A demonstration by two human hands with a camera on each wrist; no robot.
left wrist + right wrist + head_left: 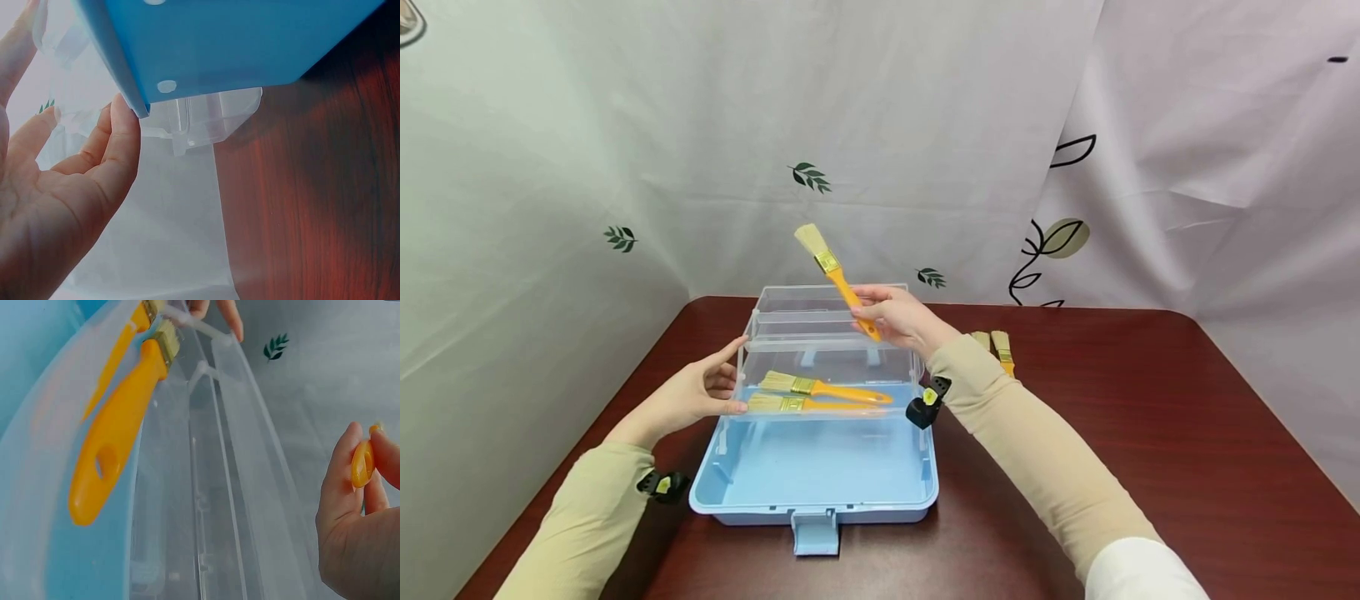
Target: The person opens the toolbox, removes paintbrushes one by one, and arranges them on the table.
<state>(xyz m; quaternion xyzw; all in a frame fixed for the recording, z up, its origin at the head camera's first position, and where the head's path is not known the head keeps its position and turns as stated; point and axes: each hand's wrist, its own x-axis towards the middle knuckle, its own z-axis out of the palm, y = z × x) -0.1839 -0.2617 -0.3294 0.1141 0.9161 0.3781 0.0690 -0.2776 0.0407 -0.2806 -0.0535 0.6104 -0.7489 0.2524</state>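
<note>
In the head view, my right hand [898, 317] pinches a paintbrush [844, 287] by its orange handle, raised over the back of a blue box [827, 467] with pale bristles pointing up and left. My left hand [700, 390] holds the left end of a clear plastic tray [827, 358], thumb by its front corner and index finger farther back. Two more paintbrushes, one [842, 392] behind the other [797, 404], lie in this tray with bristles toward the left. The left wrist view shows fingers [125, 128] against the box's blue edge. In the right wrist view, a brush handle [115, 437] is close below.
Behind the front tray rise further clear compartments [827, 300]. A blue latch [815, 533] hangs from the box's front. Farther right, past my right forearm, more paintbrushes [1002, 350] lie on the dark red table [1112, 400]. Pale patterned cloth [737, 125] surrounds the table's back and sides.
</note>
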